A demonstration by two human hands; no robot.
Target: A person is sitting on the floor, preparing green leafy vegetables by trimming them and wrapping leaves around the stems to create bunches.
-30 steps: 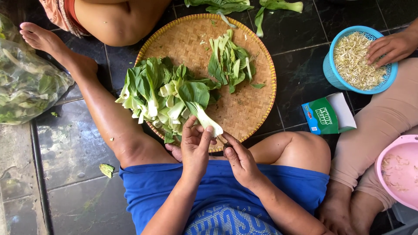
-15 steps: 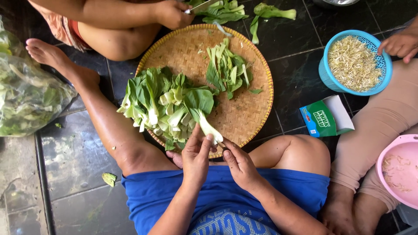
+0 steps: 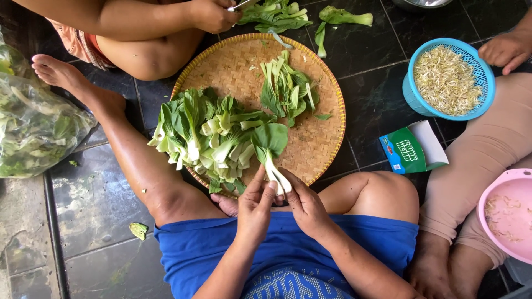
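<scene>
Both hands meet over the near rim of the woven tray (image 3: 327,138); the left hand (image 3: 255,207) and right hand (image 3: 303,206) have their fingers clenched on the white stem of a bok choy (image 3: 271,148), leaf lying toward the greens pile (image 3: 205,135); a blue basket (image 3: 413,94) of sprouts sits well apart.

A small flat packet (image 3: 413,148) lies on the dark tile floor (image 3: 377,99), toward the right side. It is green and blue on its printed face, and a white part sticks out at its top right corner. It sits just below the blue basket (image 3: 449,77) and beside a bent knee.

At the left edge of the floor lies a big clear plastic bag (image 3: 36,127). It is soft and lumpy, and green leaves show through it.
</scene>
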